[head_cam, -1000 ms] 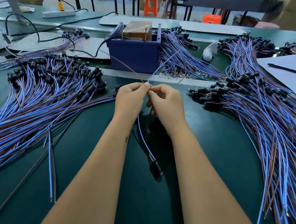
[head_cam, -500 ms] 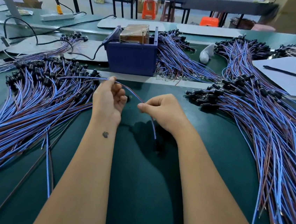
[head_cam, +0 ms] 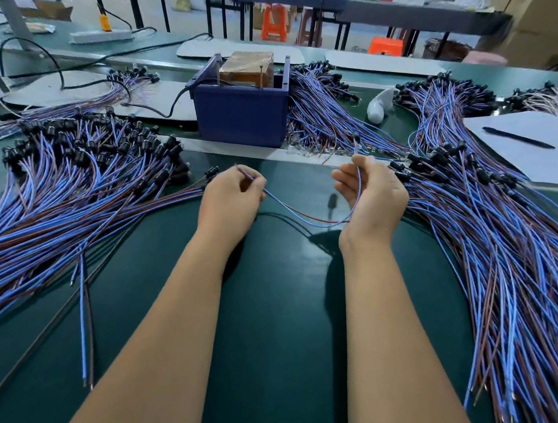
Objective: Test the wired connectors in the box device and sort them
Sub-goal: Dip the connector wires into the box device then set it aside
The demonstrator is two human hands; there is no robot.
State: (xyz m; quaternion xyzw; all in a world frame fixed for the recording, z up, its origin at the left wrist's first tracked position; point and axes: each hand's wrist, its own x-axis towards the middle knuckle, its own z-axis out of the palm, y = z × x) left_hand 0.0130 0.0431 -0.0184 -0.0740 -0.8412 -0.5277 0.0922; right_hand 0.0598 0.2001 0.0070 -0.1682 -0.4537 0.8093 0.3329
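- Left of the box [head_cam: 239, 114], a pile [head_cam: 67, 182] of wired connectors lies.
- My left hand [head_cam: 228, 202] pinches one wire [head_cam: 304, 215] near its bare ends, in front of the box.
- My right hand [head_cam: 371, 200] curls round the same wire's other stretch.
- Right of the box, another pile [head_cam: 476, 225].
- Step, I judge: readying this wire for testing; next, touch its ends to the box's pins.

The counter [head_cam: 277, 314] has a smooth dark-green mat with a soft sheen. The box device [head_cam: 239, 114] looks like matt blue plastic. Wires [head_cam: 304, 215] wear glossy blue and brown insulation; far right lies matt white paper [head_cam: 552, 157].
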